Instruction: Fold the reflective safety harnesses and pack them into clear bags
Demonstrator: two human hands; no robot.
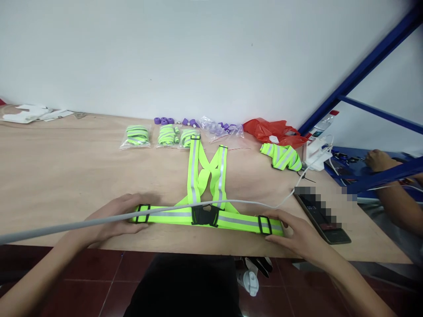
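Note:
A neon-yellow reflective vest (172, 215) made of straps lies spread on the wooden table. Its black buckle (205, 215) is fastened at the middle of the waist strap, and the shoulder straps reach away from me. My left hand (123, 215) grips the left end of the waist strap by a black slider. At the right end, my right hand (291, 229) has thumb and fingers around the strap beside the other slider (265, 225). A grey cable (165, 210) hangs across the view in front of the vest.
Bagged yellow straps (137, 135) and purple rolls (164, 120) line the back. A red plastic bag (271, 130), a folded strap bundle (282, 156), a white charger (317, 154) and a phone (322, 215) are on the right. Beyond a blue frame (370, 66) is another person's arm (399, 202).

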